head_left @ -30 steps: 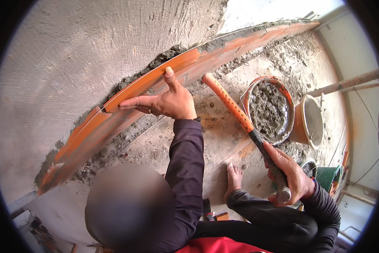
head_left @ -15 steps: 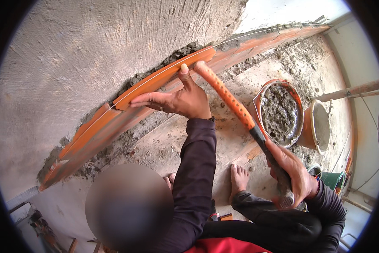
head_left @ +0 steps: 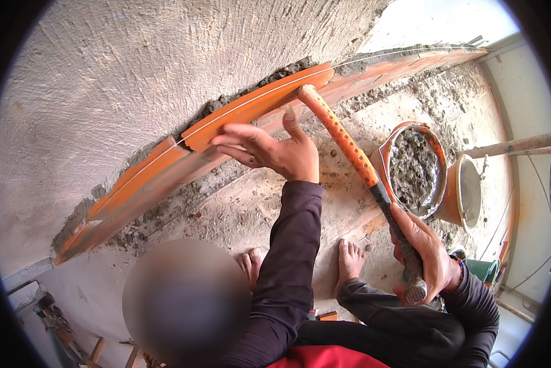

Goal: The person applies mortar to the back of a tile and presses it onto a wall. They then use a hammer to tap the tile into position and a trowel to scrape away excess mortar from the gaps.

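An orange brick (head_left: 257, 107) lies on the top course of a low brick wall (head_left: 142, 184), with dark mortar behind it and a white string line across it. My left hand (head_left: 272, 147) has its fingers spread at the brick's near face, fingertips at or close to it, thumb lifted away. My right hand (head_left: 427, 251) is wrapped round the dark, knurled-faced head end of a hammer (head_left: 343, 141). The end of its orange perforated handle rests at or very near the brick's lower right part, right of my left thumb.
An orange bucket of mortar (head_left: 415, 172) stands right of the hammer, beside an empty-looking bucket (head_left: 469, 191) and a green container (head_left: 481, 270). A pole (head_left: 515, 146) crosses at the right. Mortar debris covers the floor (head_left: 226, 214) around my bare feet. A rough plastered surface (head_left: 134, 67) lies beyond the wall.
The hammer's handle end has moved up to the brick. My left thumb has come off the brick and the fingers have spread. The whole view has shifted slightly.
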Motion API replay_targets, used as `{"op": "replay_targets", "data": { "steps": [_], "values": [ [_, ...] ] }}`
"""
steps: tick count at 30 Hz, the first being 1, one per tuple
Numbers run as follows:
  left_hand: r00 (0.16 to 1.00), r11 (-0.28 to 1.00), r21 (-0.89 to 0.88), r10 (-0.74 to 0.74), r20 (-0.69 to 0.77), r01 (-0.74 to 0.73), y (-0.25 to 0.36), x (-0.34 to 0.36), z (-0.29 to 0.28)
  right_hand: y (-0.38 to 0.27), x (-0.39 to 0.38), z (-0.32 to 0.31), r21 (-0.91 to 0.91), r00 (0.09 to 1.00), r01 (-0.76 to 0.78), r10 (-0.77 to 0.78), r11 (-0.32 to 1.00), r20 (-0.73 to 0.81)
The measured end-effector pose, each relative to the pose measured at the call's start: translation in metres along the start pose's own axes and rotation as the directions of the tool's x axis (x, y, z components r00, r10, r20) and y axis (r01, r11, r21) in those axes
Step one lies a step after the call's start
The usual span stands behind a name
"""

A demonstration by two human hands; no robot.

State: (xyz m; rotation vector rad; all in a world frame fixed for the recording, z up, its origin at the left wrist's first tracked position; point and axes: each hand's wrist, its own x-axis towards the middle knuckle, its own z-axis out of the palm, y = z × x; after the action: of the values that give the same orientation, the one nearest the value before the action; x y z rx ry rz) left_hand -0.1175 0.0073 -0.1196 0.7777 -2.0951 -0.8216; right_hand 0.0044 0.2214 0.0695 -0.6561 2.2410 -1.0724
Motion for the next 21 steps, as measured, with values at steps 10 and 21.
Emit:
{"op": "replay_targets", "data": {
  "steps": [10, 21],
  "values": [
    [0.995, 0.996, -0.051, 0.079, 0.067, -0.076, 0.012, -0.004, 0.005, -0.035, -0.012, -0.011, -0.163, 1.000, -0.001, 0.005, 0.987, 0.025],
    [0.996, 0.990, -0.125, -0.057, 0.073, 0.065, 0.023, -0.004, 0.011, -0.100, -0.005, -0.006, -0.069, 0.991, -0.123, 0.126, 0.990, 0.037]
  ]
}}
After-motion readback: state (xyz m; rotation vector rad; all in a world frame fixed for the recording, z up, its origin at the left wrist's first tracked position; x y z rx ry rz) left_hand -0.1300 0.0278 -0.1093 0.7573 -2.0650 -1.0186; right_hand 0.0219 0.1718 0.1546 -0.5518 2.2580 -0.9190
